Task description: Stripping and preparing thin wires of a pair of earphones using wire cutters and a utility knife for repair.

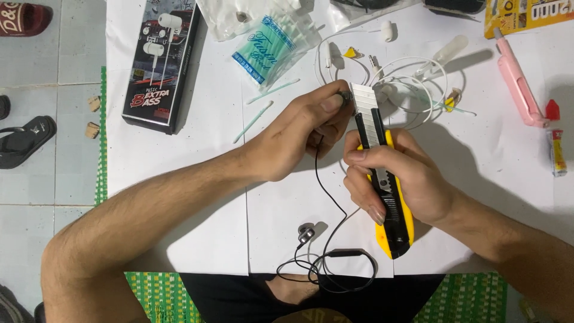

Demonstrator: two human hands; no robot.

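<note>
The left hand (pixel 299 134) pinches a small grey earbud (pixel 345 96) between thumb and fingertips, the digits closed tight on it. A thin black cable (pixel 326 191) drops from those fingers toward the person's lap, where it loops beside a second earbud (pixel 306 234) lying loose on the white paper (pixel 197 179).

Just to the right of the pinched earbud, touching or almost touching it (I cannot tell which), is the extended blade (pixel 365 113) of a yellow and black utility knife (pixel 388 203). The right hand (pixel 397 179) is wrapped firmly around the knife's handle, its thumb pressed along the side near the blade.

Beyond the fingertips lies a tangle of white earphone cable (pixel 412 84), with small yellow bits among it. Up and to the left of the left hand sit a packet of green-stemmed cotton swabs (pixel 272 48), two loose swabs (pixel 263 107) and a black earphone box (pixel 158 63). Far right of the right hand lies a pink tool (pixel 519 84).
</note>
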